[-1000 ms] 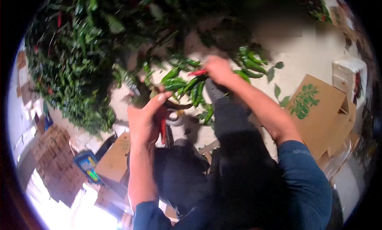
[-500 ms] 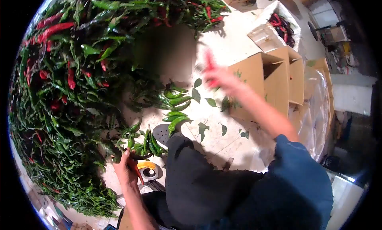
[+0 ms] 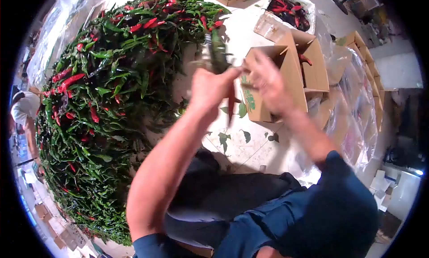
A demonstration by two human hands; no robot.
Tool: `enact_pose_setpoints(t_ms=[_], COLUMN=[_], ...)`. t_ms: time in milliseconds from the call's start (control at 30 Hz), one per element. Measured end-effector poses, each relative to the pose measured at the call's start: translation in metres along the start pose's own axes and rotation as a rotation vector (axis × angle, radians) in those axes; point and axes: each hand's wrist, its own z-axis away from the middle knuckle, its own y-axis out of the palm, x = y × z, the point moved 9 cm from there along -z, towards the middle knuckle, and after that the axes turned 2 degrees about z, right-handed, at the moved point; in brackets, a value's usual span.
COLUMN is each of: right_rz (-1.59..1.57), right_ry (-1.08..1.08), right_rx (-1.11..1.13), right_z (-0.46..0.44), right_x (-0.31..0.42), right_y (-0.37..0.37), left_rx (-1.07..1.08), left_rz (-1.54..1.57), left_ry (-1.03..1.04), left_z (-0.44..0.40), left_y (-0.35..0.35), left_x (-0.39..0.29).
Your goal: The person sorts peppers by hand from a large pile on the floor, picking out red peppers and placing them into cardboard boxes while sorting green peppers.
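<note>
Head view: left hand (image 3: 209, 87), upper middle of frame, clenched round a dark red pepper (image 3: 231, 107) and a dark green bundle (image 3: 218, 53). Red pepper's long axis runs near vertical in frame, narrow tip down; slim, tapered body. Bundle sticks up out of the fist, long axis also near vertical, top end toward upper edge of frame. Too blurred to count pieces.

Right hand (image 3: 269, 83) just beside it, fingers toward upper left, motion-blurred; can't tell if it grips anything.

Left half: big mound of peppers (image 3: 107, 92), glossy red and green, slender, curved, mixed with leaves. Right of centre: open cardboard boxes (image 3: 315, 70), matte brown, square-edged, green print on near one. White foam box (image 3: 308, 3) at top holds red and dark peppers. Crinkly clear plastic (image 3: 353, 110) at right. Flat leaves (image 3: 224, 138) on pale smooth tiles (image 3: 255, 156), lower centre.
</note>
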Motion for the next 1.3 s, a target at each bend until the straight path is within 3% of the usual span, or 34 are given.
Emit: enact_pose_setpoints(t_ms=[33, 67, 133, 167, 233, 300, 333, 400, 433, 500, 533, 567, 667, 700, 733, 867, 900, 967, 1000, 1033, 1067, 1100, 1167, 1233, 1300], right_rz=[-0.181, -0.133, -0.129, 0.067, 0.161, 0.049, 0.146, 0.529, 0.706, 1.028, 1.248, 1.079, 1.192, 1.248, 1.308, 1.305, 1.365, 1.767, 1.697, 1.631, 1.564, 1.17, 0.668, 0.65, 0.807], right_ry=[0.008, -0.047, -0.069, -0.074, -0.116, 0.108, 0.081, 0.235, 0.227, -0.094, -0.119, 0.071, 0.36, 0.434, 0.505, 0.29, 0.348, -0.145, -0.204, -0.249, -0.286, -0.173, 0.238, 0.491, 0.443], right_rx=[-0.051, -0.173, -0.313, -0.37, -0.445, -0.345, -0.323, -0.363, -0.413, -0.576, -0.593, -0.437, -0.35, -0.331, -0.312, -0.301, -0.39, -0.58, -0.501, -0.421, -0.345, -0.245, -0.283, -0.046, 0.056], right_z=[0.011, 0.017, 0.031, 0.04, 0.041, 0.041, 0.04, 0.038, 0.039, 0.048, 0.047, 0.028, 0.015, 0.009, 0.004, 0.006, 0.003, 0.023, 0.017, 0.016, 0.018, 0.004, -0.011, -0.012, -0.031], right_x=[-0.011, -0.017, -0.008, 0.0, -0.019, -0.027, -0.014, -0.072, -0.074, -0.04, -0.037, -0.074, -0.129, -0.148, -0.16, -0.157, -0.167, -0.101, -0.109, -0.118, -0.128, -0.155, -0.19, -0.213, -0.23], right_y=[0.012, 0.001, -0.018, -0.035, -0.083, -0.111, -0.117, -0.183, -0.208, -0.243, -0.254, -0.279, -0.273, -0.273, -0.273, -0.264, -0.276, -0.217, -0.199, -0.184, -0.173, -0.169, -0.145, -0.098, -0.081], left_rx=[0.056, -0.022, 0.155, 0.16, 0.222, 0.308, 0.334, 0.358, 0.267, 0.384, 0.347, 0.406, 0.277, 0.432, 0.474, 0.602, 0.567, 0.287, 0.087, -0.127, -0.327, -0.536, -0.853, -0.998, -1.029], left_rz=[0.06, -0.049, 0.09, 0.206, 0.375, 0.507, 0.499, 0.334, 0.222, -0.147, -0.149, -0.374, -0.725, -0.772, -0.812, -0.878, -0.88, -0.725, -0.597, -0.55, -0.349, -0.132, -0.111, -0.07, 0.081], left_ry=[0.015, 0.01, 0.05, -0.091, -0.214, -0.27, -0.319, -0.425, -0.405, -0.107, -0.261, -0.143, 0.188, 0.071, 0.086, 0.323, 0.29, 0.376, 0.221, 0.359, 0.283, 0.252, 0.193, 0.17, 0.161], left_z=[0.001, 0.021, -0.001, 0.005, 0.011, -0.014, -0.023, -0.026, -0.028, -0.013, -0.004, -0.014, 0.012, 0.036, 0.056, 0.142, 0.167, 0.2, 0.214, 0.232, 0.252, 0.274, 0.326, 0.369, 0.397], left_y=[0.031, 0.053, 0.099, 0.118, 0.16, 0.2, 0.207, 0.208, 0.199, 0.184, 0.174, 0.166, 0.143, 0.144, 0.141, 0.11, 0.089, 0.015, -0.031, -0.081, -0.129, -0.175, -0.251, -0.282, -0.288], left_x=[0.008, -0.002, 0.039, 0.041, 0.047, 0.077, 0.093, 0.126, 0.14, 0.133, 0.138, 0.145, 0.105, 0.085, 0.072, 0.045, 0.027, 0.006, 0.005, 0.0, 0.001, 0.017, 0.051, 0.075, 0.097])
